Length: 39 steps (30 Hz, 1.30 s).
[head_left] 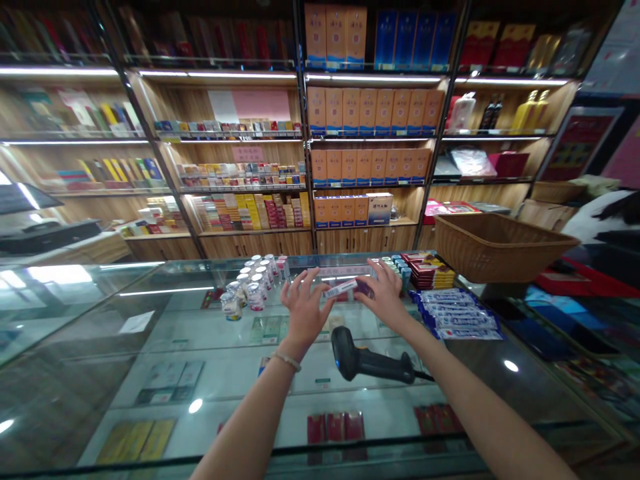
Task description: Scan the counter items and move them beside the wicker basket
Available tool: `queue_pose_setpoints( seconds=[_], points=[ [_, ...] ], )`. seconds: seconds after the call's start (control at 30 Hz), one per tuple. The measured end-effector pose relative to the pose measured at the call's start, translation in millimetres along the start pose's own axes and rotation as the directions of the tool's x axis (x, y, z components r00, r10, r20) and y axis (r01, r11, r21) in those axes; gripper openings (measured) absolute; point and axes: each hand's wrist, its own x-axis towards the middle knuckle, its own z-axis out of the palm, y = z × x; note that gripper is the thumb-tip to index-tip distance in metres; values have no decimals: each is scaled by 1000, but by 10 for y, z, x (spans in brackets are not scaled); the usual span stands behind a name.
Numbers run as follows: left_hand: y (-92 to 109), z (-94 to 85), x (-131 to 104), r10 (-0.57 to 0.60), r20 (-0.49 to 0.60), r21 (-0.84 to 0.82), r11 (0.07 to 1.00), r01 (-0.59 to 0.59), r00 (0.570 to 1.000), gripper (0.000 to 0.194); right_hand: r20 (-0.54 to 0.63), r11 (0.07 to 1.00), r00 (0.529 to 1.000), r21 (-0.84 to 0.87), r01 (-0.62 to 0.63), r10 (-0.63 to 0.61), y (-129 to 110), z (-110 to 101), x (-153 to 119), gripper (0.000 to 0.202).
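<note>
Between my two hands, above the glass counter (215, 367), is a small slim box (342, 289) with a white label side and a purplish end. My left hand (304, 307) pinches its left end between thumb and finger, the other fingers raised. At the right end, my right hand (385, 297) grips it with thumb and fingertips. Below lies a black barcode scanner (367, 360), its head to the left and its cord running right under my right forearm. Left of my hands stand several small round containers (255, 293) in rows.
Blue-and-white wrapped packets (460, 313) lie right of my right hand, with red and yellow packs (425, 269) behind them. A wicker basket (500, 247) stands at the right. Boxed goods fill shelves (370, 230) beyond the counter. Part of a person (610, 217) shows at the far right.
</note>
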Motion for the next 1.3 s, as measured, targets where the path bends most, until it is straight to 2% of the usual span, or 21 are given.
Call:
queue_pose_setpoints(
  seconds=[0.13,0.43,0.77,1.03,1.2,1.3],
  points=[
    [31,-2,4,3,14,-13,1000,-3,1000,16,-15,998,1000,52,-19,20,55,50,-51,27],
    [55,3,-10,30,35,9,999,-31,999,18,-62,994,998,108,-15,22,11,-41,-84,20],
    [192,-67,37,88,27,27,996,-89,996,45,-133,981,987,185,-66,92,-196,-86,-104,27],
    [199,-50,39,83,-32,29,996,-82,996,22,-127,982,990,188,-32,57,-307,-93,-133,29],
    [157,-65,35,43,-33,-4,999,-43,999,22,-103,985,994,164,45,-28,-237,-149,-151,22],
    [147,-72,32,50,-20,-6,999,-50,999,19,-120,990,990,115,87,-74,-165,-199,-139,29]
  ],
)
